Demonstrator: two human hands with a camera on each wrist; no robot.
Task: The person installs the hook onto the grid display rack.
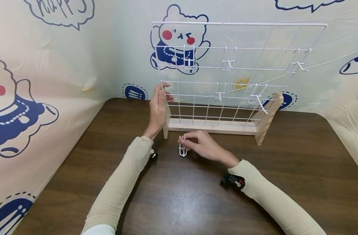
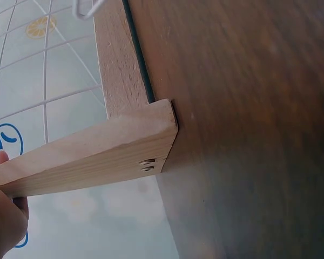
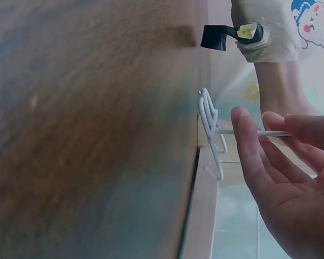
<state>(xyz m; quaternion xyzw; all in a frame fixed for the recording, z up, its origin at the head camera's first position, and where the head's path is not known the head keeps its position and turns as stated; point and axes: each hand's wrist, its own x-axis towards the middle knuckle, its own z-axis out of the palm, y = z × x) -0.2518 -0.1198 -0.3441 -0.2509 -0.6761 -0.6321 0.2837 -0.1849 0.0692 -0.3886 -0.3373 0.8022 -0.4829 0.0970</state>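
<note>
A white wire grid rack [image 1: 217, 106] on a wooden stand stands at the back of the table. My left hand [image 1: 159, 109] grips the top of its left wooden upright [image 1: 166, 125], with fingers around to the grid side. In the left wrist view, that upright [image 2: 92, 148] runs down to the table, with two screws near its foot. My right hand [image 1: 204, 145] pinches a white wire hook [image 1: 183, 152] by its straight prong between thumb and fingers, in front of the rack's left end. The right wrist view shows the hook's looped frame [image 3: 209, 116] beyond the fingertips.
Several white hooks hang on the grid, among them a long one [image 1: 260, 102] at the lower right and another [image 1: 298, 65] at the upper right. The right upright [image 1: 269, 119] angles toward the front. A printed cloth [image 1: 108, 58] covers the walls behind the brown table [image 1: 173, 195].
</note>
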